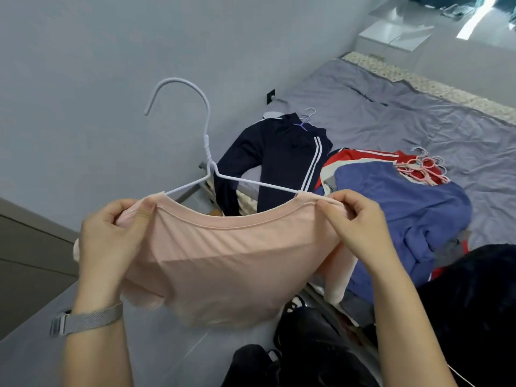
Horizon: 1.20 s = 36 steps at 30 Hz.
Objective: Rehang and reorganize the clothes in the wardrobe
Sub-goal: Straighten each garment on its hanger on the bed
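Note:
A pale pink top (223,263) hangs on a white wire hanger (206,146), whose hook points up and to the left. My left hand (111,236) pinches the top's left shoulder over the hanger's end. The right shoulder is pinched by my right hand (360,222). The hanger's arms disappear inside the neckline. Behind it, on the bed, lies a dark navy jacket with white stripes (279,160) on a lilac hanger. To its right sits a heap with a blue garment (405,208) over a red one (360,156).
A bunch of pink and blue hangers (424,166) lies on the grey bed sheet (418,113). Black shoes (307,344) stand on the floor below. A grey wall is at the left, a dark cabinet (25,263) at the lower left, a white bedside unit (396,34) far back.

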Available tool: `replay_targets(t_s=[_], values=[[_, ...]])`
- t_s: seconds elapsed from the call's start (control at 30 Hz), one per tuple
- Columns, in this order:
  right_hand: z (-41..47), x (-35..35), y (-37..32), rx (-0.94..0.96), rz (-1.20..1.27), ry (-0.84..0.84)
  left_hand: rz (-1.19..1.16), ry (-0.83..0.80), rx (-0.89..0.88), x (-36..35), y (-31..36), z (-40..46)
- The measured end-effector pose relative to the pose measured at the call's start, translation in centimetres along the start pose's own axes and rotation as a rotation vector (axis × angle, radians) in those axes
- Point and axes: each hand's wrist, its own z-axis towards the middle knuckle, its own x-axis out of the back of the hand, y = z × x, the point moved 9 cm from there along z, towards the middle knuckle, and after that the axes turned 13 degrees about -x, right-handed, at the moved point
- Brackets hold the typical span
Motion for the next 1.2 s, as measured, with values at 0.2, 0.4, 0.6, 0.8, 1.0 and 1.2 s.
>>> replay_targets(t_s=[0.2,0.4,0.6,0.8,1.0,1.2], values=[[8.6,-4.1,-1.3,-0.013,-0.007,-0.040,0.018,0.017,0.043,-3.1,-3.0,7.1],[17.3,-4.3,-4.7,-0.014,-0.008,0.012,0.009,0.014,0.036,-7.0,-2.1,15.0],[19.0,-1.0,-3.9,-0.122,0.026,0.179,-0.054,-0.127,-0.038,-13.0,-0.3,20.0],[12.5,5.4,-1.5,-0.227,0.041,0.494,-0.170,-0.454,-0.221,-21.4,4.6,22.0],[-1.8,11.7,1.0,-0.363,0.064,0.934,-0.341,-0.841,-0.462,-30.2,12.8,16.3],[-16.6,16.0,4.4,-0.497,0.065,1.253,-0.486,-1.112,-0.621,-34.5,21.3,3.4]])
